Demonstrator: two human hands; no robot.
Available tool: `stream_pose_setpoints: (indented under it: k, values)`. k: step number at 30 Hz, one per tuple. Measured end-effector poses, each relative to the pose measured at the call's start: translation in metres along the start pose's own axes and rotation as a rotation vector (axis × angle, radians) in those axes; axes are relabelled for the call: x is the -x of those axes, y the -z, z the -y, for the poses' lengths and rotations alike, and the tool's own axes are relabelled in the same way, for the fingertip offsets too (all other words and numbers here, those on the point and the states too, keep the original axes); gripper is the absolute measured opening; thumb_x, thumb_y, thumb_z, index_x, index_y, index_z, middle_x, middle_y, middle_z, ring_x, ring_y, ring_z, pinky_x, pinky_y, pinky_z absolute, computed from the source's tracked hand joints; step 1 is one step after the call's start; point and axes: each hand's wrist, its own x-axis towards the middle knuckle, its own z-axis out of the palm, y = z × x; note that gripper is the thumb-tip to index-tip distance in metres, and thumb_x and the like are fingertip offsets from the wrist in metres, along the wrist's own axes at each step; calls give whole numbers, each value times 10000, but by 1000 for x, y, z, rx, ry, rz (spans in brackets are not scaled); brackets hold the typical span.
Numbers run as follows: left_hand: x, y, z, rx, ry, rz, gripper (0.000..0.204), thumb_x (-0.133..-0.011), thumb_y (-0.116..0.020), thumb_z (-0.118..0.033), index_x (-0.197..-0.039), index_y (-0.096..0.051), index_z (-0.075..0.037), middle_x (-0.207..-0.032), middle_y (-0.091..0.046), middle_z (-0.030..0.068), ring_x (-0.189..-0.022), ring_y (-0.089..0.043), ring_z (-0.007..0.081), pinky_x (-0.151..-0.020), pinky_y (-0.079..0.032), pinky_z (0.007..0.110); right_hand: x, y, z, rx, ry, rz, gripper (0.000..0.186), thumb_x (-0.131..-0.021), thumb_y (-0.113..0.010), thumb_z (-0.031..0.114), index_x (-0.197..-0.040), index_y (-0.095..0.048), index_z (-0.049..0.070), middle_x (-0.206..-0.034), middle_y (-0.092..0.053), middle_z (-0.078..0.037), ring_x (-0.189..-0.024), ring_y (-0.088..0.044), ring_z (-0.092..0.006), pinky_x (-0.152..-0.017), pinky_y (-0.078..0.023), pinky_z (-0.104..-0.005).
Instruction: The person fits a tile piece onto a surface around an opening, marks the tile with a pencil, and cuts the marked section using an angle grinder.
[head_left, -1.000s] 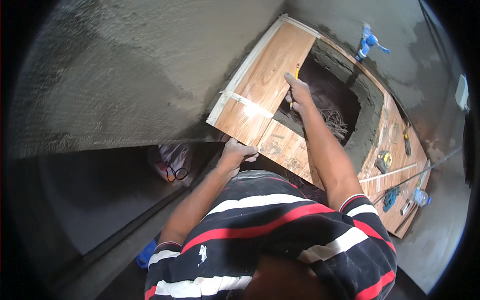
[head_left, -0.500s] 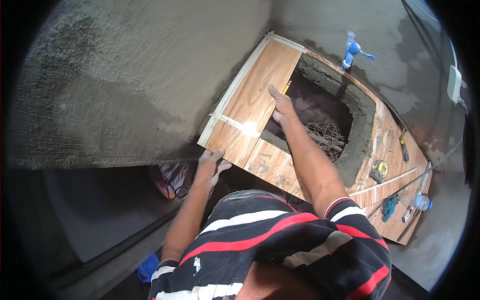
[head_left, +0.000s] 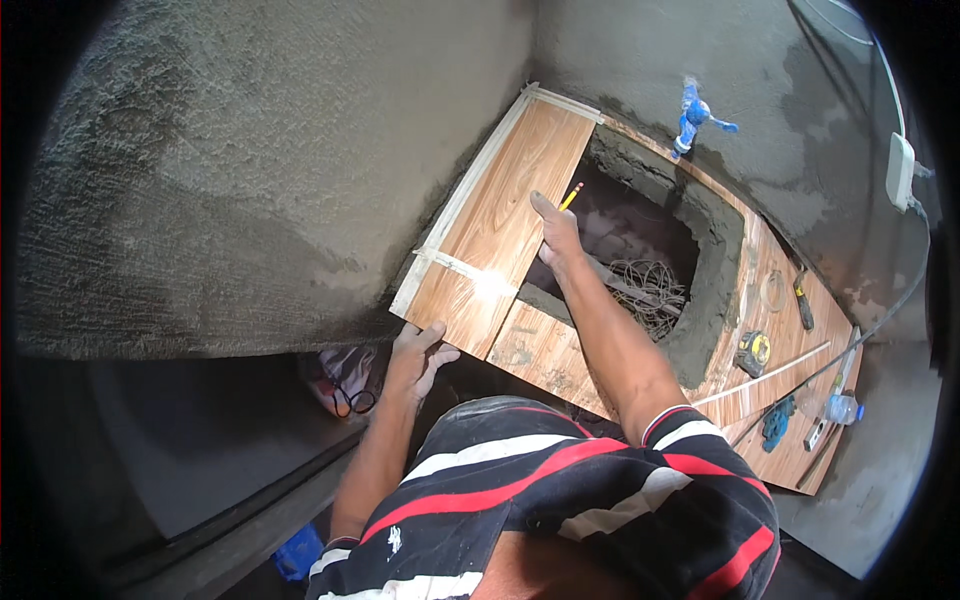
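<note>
A long wood-grain board or tile (head_left: 515,200) lies along the left wall, above the left side of a rough rectangular opening (head_left: 635,225). At its near end my left hand (head_left: 415,365) grips the edge, thumb on top and the other fingers below the rim. My right hand (head_left: 562,238) is closed at the long edge beside the opening, its thumb resting on the board. A yellow pencil (head_left: 571,196) sticks out from that hand over the opening; the fingers around it are mostly hidden. Pale strips (head_left: 455,262) run along the board's left and far edges and across it.
Tangled wire (head_left: 650,290) lies inside the opening, ringed by wet-looking mortar (head_left: 722,260). On the right-hand panels are a tape measure (head_left: 753,352), a dark-handled tool (head_left: 803,302), a blue-green cloth (head_left: 777,424) and a plastic bottle (head_left: 843,409). A blue-wrapped tap (head_left: 697,115) juts from the wall.
The whole view has shifted slightly, so the scene sits lower. Both hands keep their places on the board; the pencil shows a little farther from my right thumb.
</note>
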Motion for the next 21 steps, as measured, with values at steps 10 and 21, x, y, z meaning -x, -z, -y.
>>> stream_pose_setpoints:
  k: [10, 21]
  values:
    - [21, -22, -15, -21, -14, 53, 642, -948, -755, -217, -1475, -458, 2, -1224, -698, 144, -884, -750, 222, -710, -642, 318, 2, 9, 6, -39, -5, 31, 470, -993, -735, 182, -1338, -588, -102, -1251, -703, -206, -1091, -734, -325, -954, -621, -475]
    - [68, -66, -28, -191, -153, 70, 504, -932, -764, -140, -1353, -588, 74, -1167, -716, 135, -920, -731, 185, -766, -618, 322, 17, 13, 34, -165, -103, 153, 529, -992, -742, 237, -1376, -563, -81, -1273, -702, -205, -1111, -736, -307, -981, -619, -457]
